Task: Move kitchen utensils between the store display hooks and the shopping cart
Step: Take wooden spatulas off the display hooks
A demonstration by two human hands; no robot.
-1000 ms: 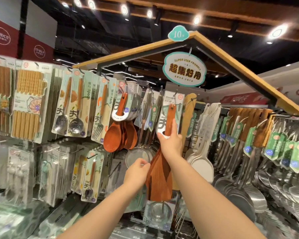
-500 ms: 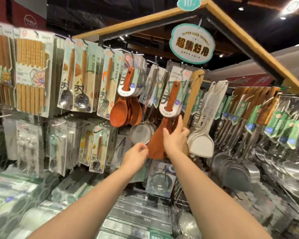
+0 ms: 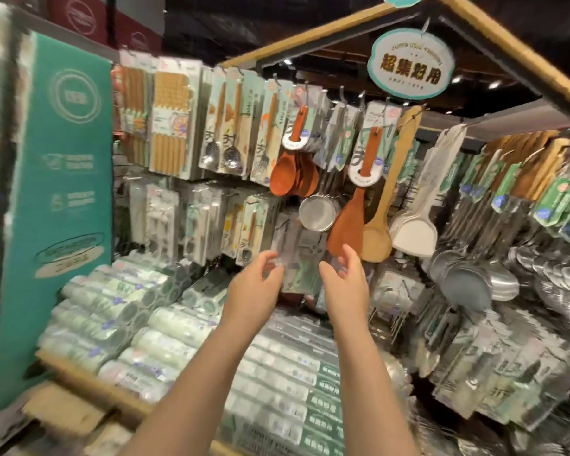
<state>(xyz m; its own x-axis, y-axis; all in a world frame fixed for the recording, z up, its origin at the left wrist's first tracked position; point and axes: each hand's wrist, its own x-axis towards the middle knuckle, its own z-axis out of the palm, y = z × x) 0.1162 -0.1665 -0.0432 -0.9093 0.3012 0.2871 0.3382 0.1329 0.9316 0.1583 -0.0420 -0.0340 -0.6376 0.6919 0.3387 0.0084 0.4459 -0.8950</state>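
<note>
The dark wooden spatula (image 3: 348, 222) hangs from its display hook, long axis vertical, blade down. Both hands sit below it, fingers loosely spread and gripping nothing. The right hand (image 3: 344, 284) is nearer, its fingertips just under the blade's lower edge. The left hand (image 3: 257, 287) lies down and left, in front of blurred packets. No cart is visible.

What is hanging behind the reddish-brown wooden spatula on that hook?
A paler wooden spatula hangs just behind the reddish-brown spatula, its left edge covered. A printed card backs the handle. Whether more share the hook is hidden.
</note>
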